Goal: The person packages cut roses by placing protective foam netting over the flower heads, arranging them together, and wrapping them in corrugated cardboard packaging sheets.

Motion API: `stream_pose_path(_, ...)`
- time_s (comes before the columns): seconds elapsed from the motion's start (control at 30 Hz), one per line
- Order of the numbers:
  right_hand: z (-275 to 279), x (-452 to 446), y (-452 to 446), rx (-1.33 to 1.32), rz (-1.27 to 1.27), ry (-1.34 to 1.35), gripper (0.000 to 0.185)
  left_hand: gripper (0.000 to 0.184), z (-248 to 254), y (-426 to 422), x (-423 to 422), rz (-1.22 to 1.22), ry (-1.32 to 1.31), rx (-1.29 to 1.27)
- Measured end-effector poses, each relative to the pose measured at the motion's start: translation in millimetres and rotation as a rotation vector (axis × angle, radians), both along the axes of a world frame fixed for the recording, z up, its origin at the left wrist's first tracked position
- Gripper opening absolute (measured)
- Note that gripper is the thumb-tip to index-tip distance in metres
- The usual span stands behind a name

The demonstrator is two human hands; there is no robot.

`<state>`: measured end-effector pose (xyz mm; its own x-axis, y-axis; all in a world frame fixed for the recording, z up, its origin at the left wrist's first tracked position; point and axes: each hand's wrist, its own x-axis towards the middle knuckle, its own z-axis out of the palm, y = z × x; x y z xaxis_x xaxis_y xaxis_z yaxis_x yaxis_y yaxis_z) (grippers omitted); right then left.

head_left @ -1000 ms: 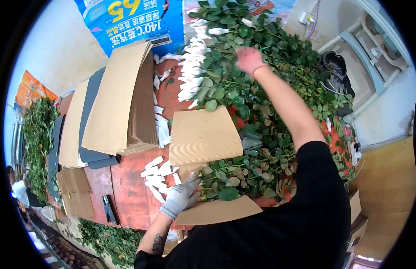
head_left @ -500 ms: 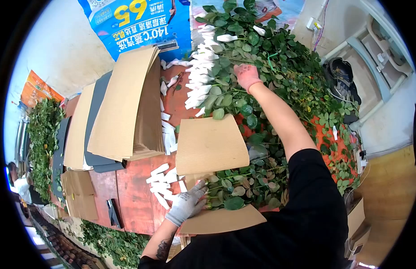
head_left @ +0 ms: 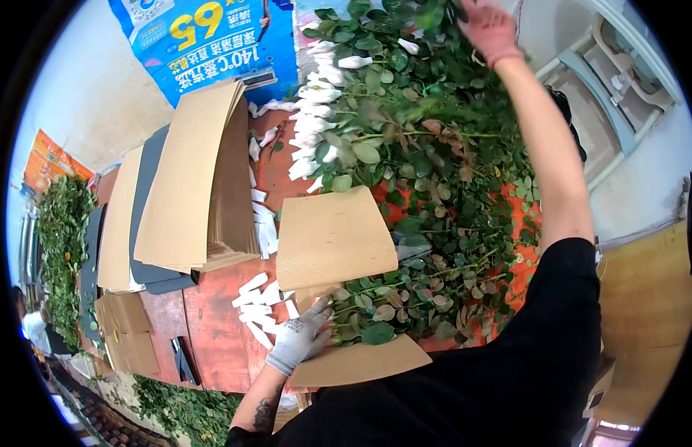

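My left hand [head_left: 301, 337], in a grey glove, lies flat over several rose heads at the left end of a leafy bunch of roses [head_left: 416, 294]. This bunch rests on corrugated cardboard [head_left: 364, 363], with another bent cardboard sheet [head_left: 335, 237] behind it. At the top right, my right hand [head_left: 491, 33], in a pink glove, is closed on leafy rose stems [head_left: 439, 16], partly blurred by motion. Below that hand spreads a large pile of roses [head_left: 435, 149], with white sleeves [head_left: 312, 123] over the heads along its left side.
Loose white sleeves [head_left: 258, 305] lie left of the bunch on the red table [head_left: 215, 335]. A tall stack of cardboard sheets [head_left: 185, 179] stands farther left. Near the front edge sits a black stapler-like tool [head_left: 183, 361]. A folding chair [head_left: 599, 97] leans at the right.
My right hand has moved up and right from the middle of the rose pile, and leaves beside it are now blurred. My left hand stays at the rose heads. The view has shifted slightly.
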<state>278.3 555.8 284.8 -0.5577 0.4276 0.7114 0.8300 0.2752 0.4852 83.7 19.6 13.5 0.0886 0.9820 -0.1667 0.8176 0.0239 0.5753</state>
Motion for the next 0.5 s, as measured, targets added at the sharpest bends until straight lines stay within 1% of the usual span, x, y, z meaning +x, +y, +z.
stream_pose_path(0.03,-2.4,6.5,12.8,0.399,-0.001,-0.04,0.043,0.048,-3.2,-0.3,-0.7,-0.003,0.012,0.017)
stream_pose_path(0.07,9.6,8.6,2.9,0.394,-0.013,-0.042,0.043,0.048,-4.9,-1.1,-1.2,-0.016,0.012,0.012)
stream_pose_path(0.1,35.8,0.9,-17.3,0.272,0.072,0.017,0.041,0.048,-6.6,-1.7,-1.1,-0.01,0.021,0.017)
stream_pose_path(0.13,49.0,-8.9,-31.8,0.151,0.159,0.076,0.04,0.048,-7.6,-1.9,-0.4,-0.001,0.028,0.025)
stream_pose_path(0.17,44.9,-16.9,-37.2,0.129,0.067,0.005,0.032,0.048,-6.1,-2.3,0.2,-0.008,0.024,0.024)
stream_pose_path(0.2,29.0,-22.1,-27.0,0.149,0.121,-0.032,0.027,0.048,-2.6,-1.4,0.3,-0.002,0.027,0.001)
stream_pose_path(0.23,1.2,-30.2,-38.3,0.166,0.177,0.016,0.022,0.048,-0.6,0.1,1.1,0.006,0.028,-0.019)
stream_pose_path(0.27,-22.8,-30.7,-33.2,-0.087,0.052,-0.169,0.031,0.048,0.0,1.1,1.6,0.002,0.024,-0.013)
stream_pose_path(0.3,-75.4,-27.1,-19.7,0.052,0.114,-0.169,0.024,0.047,0.3,0.7,1.9,0.01,0.027,-0.014)
stream_pose_path(0.37,-163.2,-23.6,-29.7,0.079,0.078,-0.393,0.035,0.047,-0.4,0.1,3.4,0.016,0.029,-0.007)
stream_pose_path(0.4,-191.6,-24.7,-53.8,-0.292,-0.065,-0.463,0.043,0.047,-1.1,-0.7,3.8,0.02,0.035,-0.017)
stream_pose_path(0.43,-226.8,-21.2,-57.0,-0.567,-0.077,-0.496,0.049,0.047,-1.5,0.1,3.0,0.024,0.043,-0.026)
stream_pose_path(0.47,-225.5,-22.6,-81.7,-0.889,-0.141,-0.487,0.056,0.047,2.4,2.2,3.1,0.02,0.041,-0.024)
stream_pose_path(0.5,-224.2,-23.0,-100.9,-0.95,-0.153,-0.42,0.06,0.048,9.5,3.5,4.6,0.035,0.031,-0.059)
